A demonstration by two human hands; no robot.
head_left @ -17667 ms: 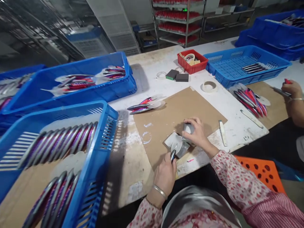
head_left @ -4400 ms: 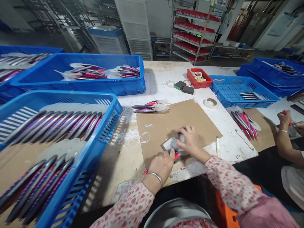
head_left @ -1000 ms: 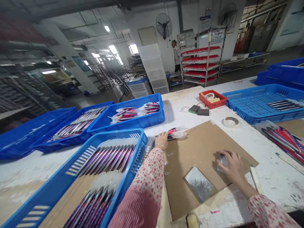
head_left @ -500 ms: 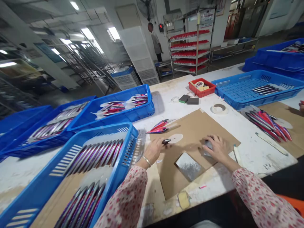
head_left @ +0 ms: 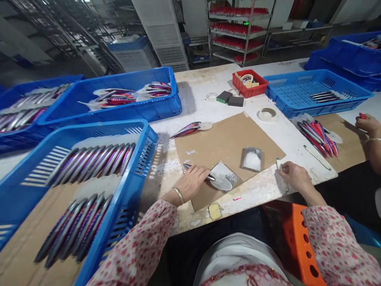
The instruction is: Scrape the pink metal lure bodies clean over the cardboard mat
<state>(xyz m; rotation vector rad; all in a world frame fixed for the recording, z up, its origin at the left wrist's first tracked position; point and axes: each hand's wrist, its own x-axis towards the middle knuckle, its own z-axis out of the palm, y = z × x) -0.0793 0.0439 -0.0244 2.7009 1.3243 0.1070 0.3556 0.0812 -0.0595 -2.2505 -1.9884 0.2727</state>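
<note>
My left hand is closed over a dark, slim fishing lure. The lure's clear oval lip lies over a grey square plate on the cardboard sheet. With thumb and fingers, my right hand pinches a flat white stick with a green tip at the table's front edge. Between the hands, a second square plate bears white powder. More lures, striped red and purple with clear lips, rest on the cardboard's far left corner.
A blue basket with rows of lures stands at left, blue trays behind it. Farther back are dark blocks, a tape roll, a red box and another blue basket. A co-worker's hand is at right.
The view has tilted down. My left hand has brought the lure nearer, its lip now over the near plate. My right hand has left the other plate and taken the white stick.
</note>
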